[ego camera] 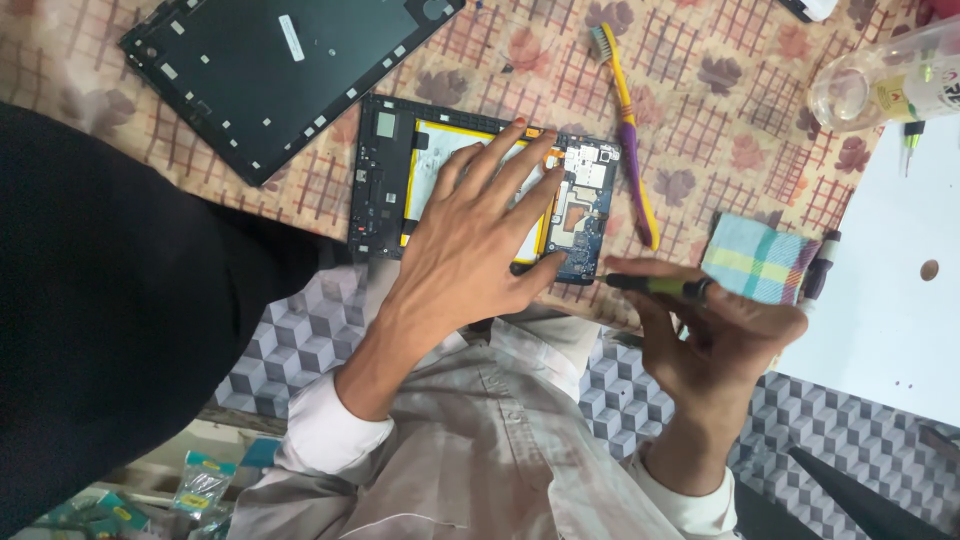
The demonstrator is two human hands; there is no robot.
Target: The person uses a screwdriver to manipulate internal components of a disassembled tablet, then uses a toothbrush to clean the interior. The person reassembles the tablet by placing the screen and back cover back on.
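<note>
Yellow-handled screwdriver (660,288) sat pinched in my right hand (725,335), grip closed around it, tip at the opened tablet (480,190)'s edge. My left hand (480,235) lay flat and open on the tablet, pinning it to the counter (720,110). Toothbrush (628,125) just beside, back cover (285,70) farther off.

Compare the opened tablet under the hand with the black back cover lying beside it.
The opened tablet shows a circuit board and a yellow-edged battery; the back cover is plain black inside with small clips along its edges. The left hand presses flat on the tablet; nothing touches the cover. The tablet lies near the table edge, the cover farther away and angled. Both are dark rectangles on the flowered cloth.
</note>
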